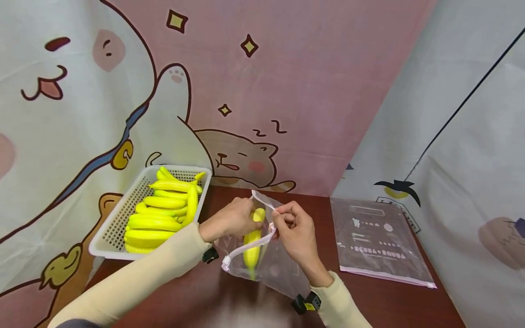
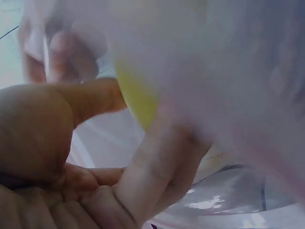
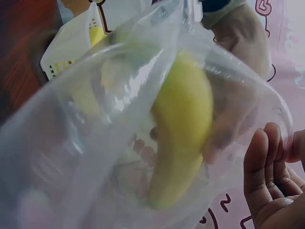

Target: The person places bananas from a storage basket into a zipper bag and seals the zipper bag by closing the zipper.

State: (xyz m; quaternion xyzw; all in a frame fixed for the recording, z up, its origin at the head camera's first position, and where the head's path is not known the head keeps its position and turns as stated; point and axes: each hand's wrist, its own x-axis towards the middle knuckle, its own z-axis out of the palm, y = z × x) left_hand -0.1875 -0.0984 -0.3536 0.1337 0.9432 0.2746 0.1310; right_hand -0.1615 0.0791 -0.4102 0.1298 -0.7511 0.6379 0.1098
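Observation:
A clear zip bag (image 1: 283, 269) with a pale pink zip edge is spread between both hands in the head view. Inside its mouth is a yellow banana (image 1: 252, 255), its lower end showing through the plastic. My left hand (image 1: 235, 218) grips the banana near its upper end, thumb on one side and fingers on the other in the left wrist view. My right hand (image 1: 297, 232) pinches the bag's rim between thumb and fingers. Through the plastic, the right wrist view shows the banana (image 3: 183, 124) beside the left hand.
A white perforated basket (image 1: 116, 207) of several bananas stands at the back left of the dark red table (image 1: 184, 291). Another zip bag (image 1: 377, 241) lies flat at the right. Printed cloth walls (image 1: 311, 114) rise behind and beside the table.

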